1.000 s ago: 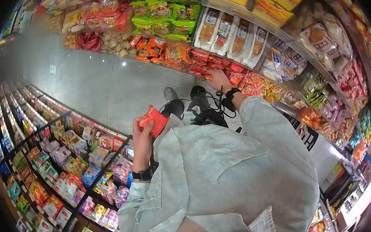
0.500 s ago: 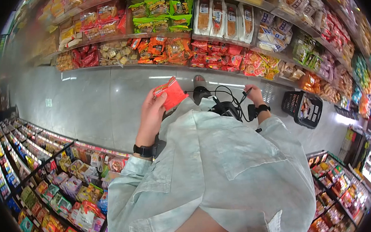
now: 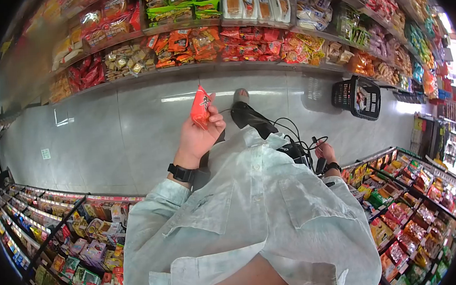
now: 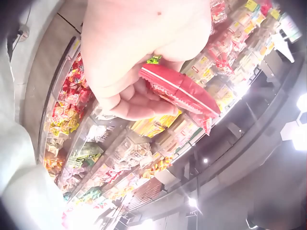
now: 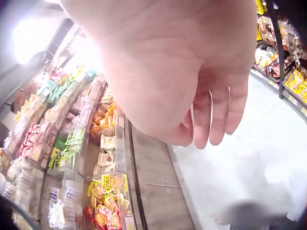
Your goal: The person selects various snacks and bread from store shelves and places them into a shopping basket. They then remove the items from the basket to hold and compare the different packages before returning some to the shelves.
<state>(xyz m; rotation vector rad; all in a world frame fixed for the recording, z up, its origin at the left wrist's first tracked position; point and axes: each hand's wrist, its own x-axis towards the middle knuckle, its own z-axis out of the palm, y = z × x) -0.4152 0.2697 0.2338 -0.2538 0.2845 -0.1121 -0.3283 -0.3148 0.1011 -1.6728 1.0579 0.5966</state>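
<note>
In the head view my left hand (image 3: 196, 140) holds up a small red snack packet (image 3: 200, 111) with white lettering, over the aisle floor. The left wrist view has the red packet (image 4: 184, 91) pinched between thumb and curled fingers, its crimped edge pointing outward. My right hand (image 3: 324, 150) hangs low at my side, close to black cables (image 3: 298, 138) that overlap it in the head view. From the right wrist, the right hand (image 5: 163, 72) appears with its fingers loosely bent and nothing in them.
Shelf bins across the aisle hold red packets (image 3: 247, 51), orange packets (image 3: 180, 45) and green packets (image 3: 172, 14). A black shopping basket (image 3: 343, 95) stands on the grey floor (image 3: 146, 125) at the right. Racks of packaged snacks flank me, left (image 3: 84, 250) and right (image 3: 399, 209).
My right hand has left the red packets on the shelf and dropped to my side. My left hand has risen, turning the packet upright. The view has shifted away from the shelf.
</note>
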